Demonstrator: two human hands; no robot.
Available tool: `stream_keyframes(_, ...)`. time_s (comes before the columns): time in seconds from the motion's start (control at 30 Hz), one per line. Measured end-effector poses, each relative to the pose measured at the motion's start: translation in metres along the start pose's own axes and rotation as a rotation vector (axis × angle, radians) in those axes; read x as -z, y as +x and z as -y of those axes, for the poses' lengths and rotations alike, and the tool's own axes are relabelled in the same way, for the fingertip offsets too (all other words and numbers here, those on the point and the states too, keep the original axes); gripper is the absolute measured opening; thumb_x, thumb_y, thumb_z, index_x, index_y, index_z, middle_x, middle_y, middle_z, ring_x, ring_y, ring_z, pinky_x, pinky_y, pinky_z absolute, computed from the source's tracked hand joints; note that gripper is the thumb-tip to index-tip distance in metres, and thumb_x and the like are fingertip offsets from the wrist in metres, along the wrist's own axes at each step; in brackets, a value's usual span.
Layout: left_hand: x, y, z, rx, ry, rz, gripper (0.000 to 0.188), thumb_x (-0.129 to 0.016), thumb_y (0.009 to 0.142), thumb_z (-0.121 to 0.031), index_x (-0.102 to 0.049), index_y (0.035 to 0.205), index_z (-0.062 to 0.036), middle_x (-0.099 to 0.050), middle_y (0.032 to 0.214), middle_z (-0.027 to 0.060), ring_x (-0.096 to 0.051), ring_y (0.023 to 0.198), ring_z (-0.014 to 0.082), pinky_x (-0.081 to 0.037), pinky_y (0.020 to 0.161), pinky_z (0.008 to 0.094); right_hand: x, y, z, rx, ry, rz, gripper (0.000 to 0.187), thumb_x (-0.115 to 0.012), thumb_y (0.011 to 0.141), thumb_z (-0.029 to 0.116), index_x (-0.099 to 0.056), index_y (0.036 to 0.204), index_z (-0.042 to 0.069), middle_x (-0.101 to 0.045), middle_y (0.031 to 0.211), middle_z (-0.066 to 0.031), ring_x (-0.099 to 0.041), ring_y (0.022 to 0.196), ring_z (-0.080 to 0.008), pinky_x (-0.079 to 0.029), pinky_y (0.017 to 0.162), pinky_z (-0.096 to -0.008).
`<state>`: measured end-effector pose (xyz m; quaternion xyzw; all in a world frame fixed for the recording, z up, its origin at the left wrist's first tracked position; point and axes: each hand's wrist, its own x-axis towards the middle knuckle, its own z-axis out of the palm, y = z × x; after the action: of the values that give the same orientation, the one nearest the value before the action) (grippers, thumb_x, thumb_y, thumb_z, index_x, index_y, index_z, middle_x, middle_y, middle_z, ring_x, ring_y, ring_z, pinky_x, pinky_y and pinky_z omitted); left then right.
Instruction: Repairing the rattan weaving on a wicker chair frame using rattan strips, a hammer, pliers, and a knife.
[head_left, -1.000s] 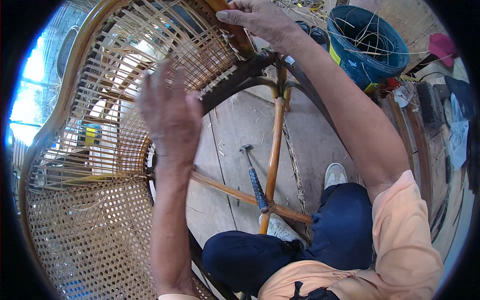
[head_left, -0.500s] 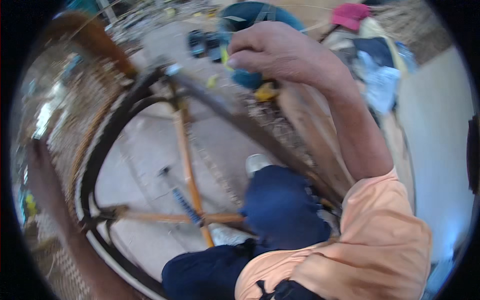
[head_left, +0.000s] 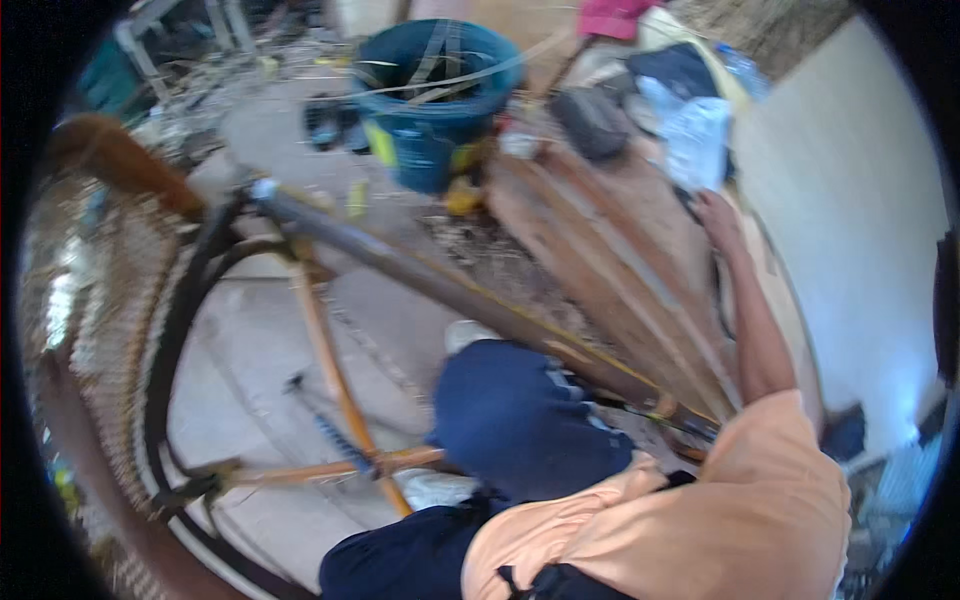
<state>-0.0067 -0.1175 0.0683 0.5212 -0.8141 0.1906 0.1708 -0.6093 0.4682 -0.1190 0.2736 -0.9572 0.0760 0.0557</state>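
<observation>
My right hand (head_left: 712, 215) reaches far out to the right, beside a clear plastic bag (head_left: 693, 140) and a small dark thing at its fingertips. Its fingers are blurred, and whether they grip anything does not show. At the left rim, my left arm (head_left: 85, 450) lies along a woven panel (head_left: 115, 300); that hand is smeared and its fingers cannot be made out. Between my arms stands a curved dark furniture frame (head_left: 170, 350) with crossed light-brown poles (head_left: 335, 375). A thick brown pole (head_left: 420, 270) runs from its top corner toward my right knee.
A teal bucket (head_left: 425, 150) holding long strips stands ahead. Wooden planks (head_left: 600, 270) lie to the right, with a dark grey bundle (head_left: 590, 122) at their far end. A hammer-like tool with a blue handle (head_left: 335, 440) lies on the floor inside the frame. Sandals (head_left: 335, 125) sit near the bucket.
My right hand has moved from in front of the bucket out to the right, down beside the plastic bag. The view has shifted, uncovering the bucket and planks. My left arm stays along the woven panel.
</observation>
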Motion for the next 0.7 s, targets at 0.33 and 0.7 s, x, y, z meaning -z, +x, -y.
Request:
stream_keyframes(0.33, 0.023, -0.015, -0.057, 0.212, -0.004, 0.063, 0.040, -0.045, 0.092, -0.042, -0.062, 0.097, -0.0060, -0.066, 0.090, 0.0196, -0.063, 0.087, 0.0382, -0.047, 0.075, 0.0489, -0.006, -0.036, -0.065, -0.129, 0.003, 0.226, 0.050, -0.059, 0.072, 0.004, -0.047, 0.120, 0.001, -0.057, 0.102, -0.0109, -0.056, 0.095, -0.0246, -0.044, 0.086, -0.0330)
stream_keyframes(0.7, 0.010, -0.021, -0.054, 0.165, -0.121, 0.033, 0.039, -0.045, 0.091, -0.040, -0.063, 0.089, -0.0048, -0.066, 0.086, 0.0206, -0.063, 0.084, 0.0380, -0.048, 0.074, 0.0489, 0.096, -0.025, 0.220, 0.303, 0.746, -0.119, 0.047, -0.060, 0.088, 0.011, -0.041, 0.130, 0.002, -0.053, 0.121, -0.0124, -0.052, 0.111, -0.0205, -0.040, 0.098, -0.0338)
